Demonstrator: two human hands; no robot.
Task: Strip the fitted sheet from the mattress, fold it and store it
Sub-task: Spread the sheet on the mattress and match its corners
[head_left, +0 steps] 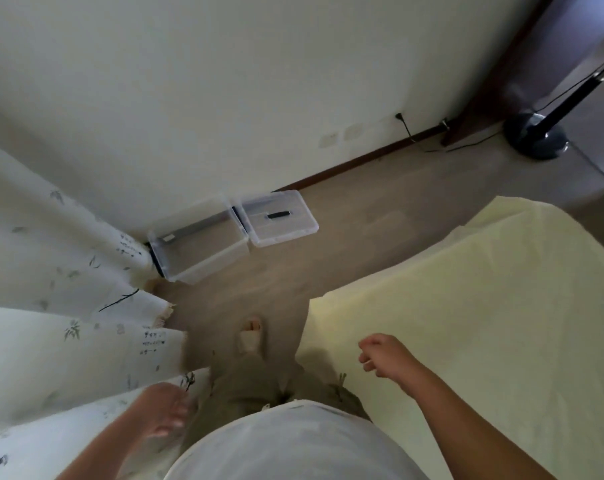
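Printed curtain (51,271) at 9 o'clock. Left hand (165,414) blurred, fingers loosely spread, holding nothing. Clear storage bin (207,268) at 11, open, only its bare bottom showing; lid (279,232) just beside. Right hand (380,358) loosely curled, holding nothing, over the pale-yellow fitted sheet (484,323) on the mattress at 3, near corner pointing to 10; long axis unclear.

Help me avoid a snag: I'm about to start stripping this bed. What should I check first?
1. Fitted sheet in place, not yet pulled up: ok.
2. Right hand empty, above the sheet: ok.
3. Left hand clear of the curtain: cannot tell, blurred.
4. Storage box open, lid beside it: ok.
5. Floor to the box bare: ok.
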